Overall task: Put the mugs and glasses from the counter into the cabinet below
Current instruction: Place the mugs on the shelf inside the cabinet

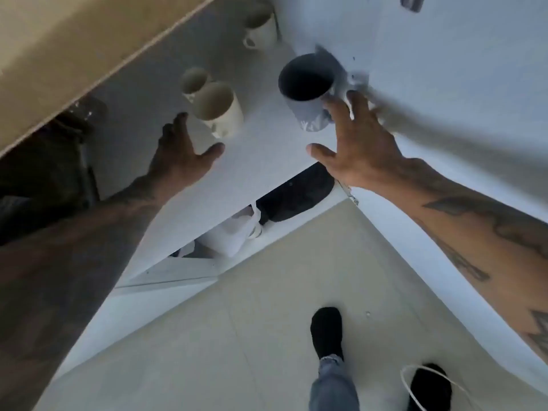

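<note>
Grey mug is standing upright on the counter, touching the open right hand's fingertips; cream mug is sitting just beyond the open, empty left hand.

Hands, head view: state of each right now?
Left hand: open, empty, beside the cream mug.
Right hand: open, fingers spread against the blue mug, no grip closed yet.

**No readable text**

Grey mug: pale emblem low on its side, too blurred to make out, maybe interlocked letters. Cream mug: small light mark near its base, illegible. Forearm tattoos on right arm: shapes only, no legible wording or nos.
</note>
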`<act>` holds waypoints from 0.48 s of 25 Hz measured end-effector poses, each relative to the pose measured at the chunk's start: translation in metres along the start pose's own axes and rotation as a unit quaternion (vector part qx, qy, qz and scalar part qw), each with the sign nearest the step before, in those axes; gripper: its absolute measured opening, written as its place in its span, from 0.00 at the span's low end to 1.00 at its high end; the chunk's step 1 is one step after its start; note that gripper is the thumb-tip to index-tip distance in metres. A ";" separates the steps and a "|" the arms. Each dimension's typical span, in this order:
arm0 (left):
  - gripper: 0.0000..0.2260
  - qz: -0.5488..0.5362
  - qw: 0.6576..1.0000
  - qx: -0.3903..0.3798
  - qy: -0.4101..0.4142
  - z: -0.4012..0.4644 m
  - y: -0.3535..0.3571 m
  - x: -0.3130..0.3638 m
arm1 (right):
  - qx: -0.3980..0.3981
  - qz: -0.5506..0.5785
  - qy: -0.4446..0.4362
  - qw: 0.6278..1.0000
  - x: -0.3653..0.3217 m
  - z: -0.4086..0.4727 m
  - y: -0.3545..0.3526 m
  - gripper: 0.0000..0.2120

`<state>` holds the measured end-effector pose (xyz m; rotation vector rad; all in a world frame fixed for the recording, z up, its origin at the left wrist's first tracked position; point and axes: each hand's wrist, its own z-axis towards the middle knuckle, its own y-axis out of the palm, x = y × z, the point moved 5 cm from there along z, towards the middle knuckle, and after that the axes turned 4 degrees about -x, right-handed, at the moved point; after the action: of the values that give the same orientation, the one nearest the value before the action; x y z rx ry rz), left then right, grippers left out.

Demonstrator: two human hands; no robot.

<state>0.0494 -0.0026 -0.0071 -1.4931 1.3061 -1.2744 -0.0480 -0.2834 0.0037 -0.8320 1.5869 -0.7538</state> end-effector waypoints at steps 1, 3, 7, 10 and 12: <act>0.46 -0.046 0.999 0.026 -0.012 0.020 0.005 -0.005 | 0.035 0.014 -0.013 0.999 -0.001 0.013 0.006 0.33; 0.51 -0.123 0.991 0.041 -0.043 0.050 0.013 -0.010 | 0.102 0.038 -0.024 0.994 0.002 0.036 0.014 0.31; 0.46 -0.267 0.960 0.084 -0.008 0.073 0.033 0.004 | 0.195 0.066 -0.030 0.978 0.010 0.055 0.022 0.24; 0.40 -0.317 0.935 0.159 -0.006 0.066 0.041 0.013 | 0.221 0.106 -0.042 0.968 0.013 0.056 0.025 0.20; 0.40 -0.350 0.921 0.171 -0.007 0.065 0.046 0.024 | 0.216 0.138 -0.057 0.965 0.016 0.057 0.025 0.18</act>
<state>0.1019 -0.0392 -0.0602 -1.7589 0.4788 -1.8139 0.0035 -0.2856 -0.0348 -0.3210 1.3304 -0.7938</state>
